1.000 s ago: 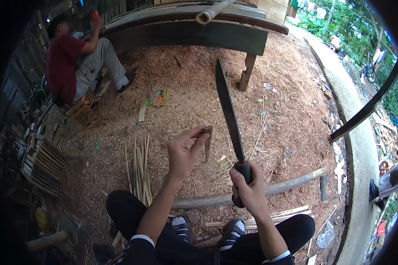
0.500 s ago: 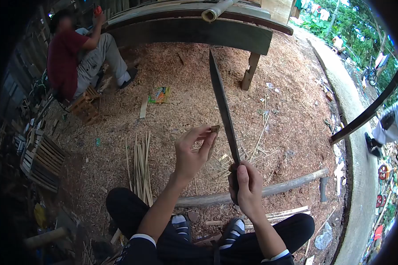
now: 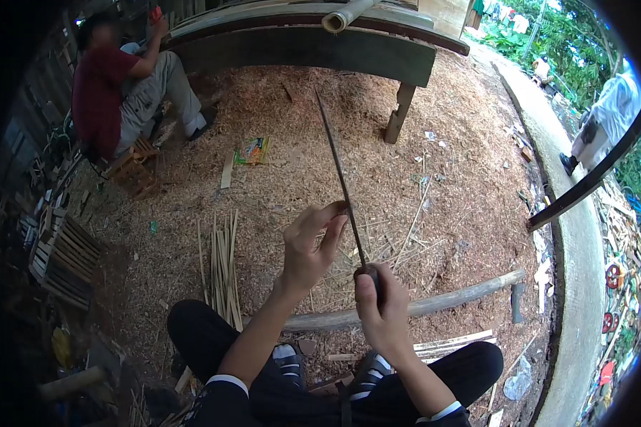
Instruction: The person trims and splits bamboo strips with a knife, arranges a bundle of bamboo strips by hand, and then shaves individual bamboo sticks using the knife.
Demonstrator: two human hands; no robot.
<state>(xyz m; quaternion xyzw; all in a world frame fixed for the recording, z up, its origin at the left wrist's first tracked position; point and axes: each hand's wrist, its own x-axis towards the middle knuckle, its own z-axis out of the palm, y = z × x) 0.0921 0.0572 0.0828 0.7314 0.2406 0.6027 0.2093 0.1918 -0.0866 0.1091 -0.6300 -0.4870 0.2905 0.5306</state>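
Note:
My right hand (image 3: pixel 383 306) is closed round the dark handle of a machete (image 3: pixel 340 173). Its long blade points up and away from me, turned so that mostly a thin edge shows. My left hand (image 3: pixel 310 245) pinches a small flat brown piece (image 3: pixel 347 213) between thumb and fingertips, right beside the blade. Most of that piece is hidden, and I cannot tell whether it touches the metal. Below both hands, a long wooden pole (image 3: pixel 449 301) lies across the ground in front of my feet.
Thin split strips (image 3: pixel 223 267) lie in a bundle on the shavings-covered ground. Ahead stands a wooden bench (image 3: pixel 299 55) with a bamboo pole (image 3: pixel 345 16) on top. A seated person (image 3: pixel 107 92) is at the left; another person (image 3: pixel 605 117) is on the path (image 3: pixel 580 285). A slatted crate (image 3: pixel 68 260) sits left.
The machete has turned from showing its broad side to nearly edge-on, and my right hand has shifted left, bringing the blade to my left fingertips. The person on the path has moved farther away.

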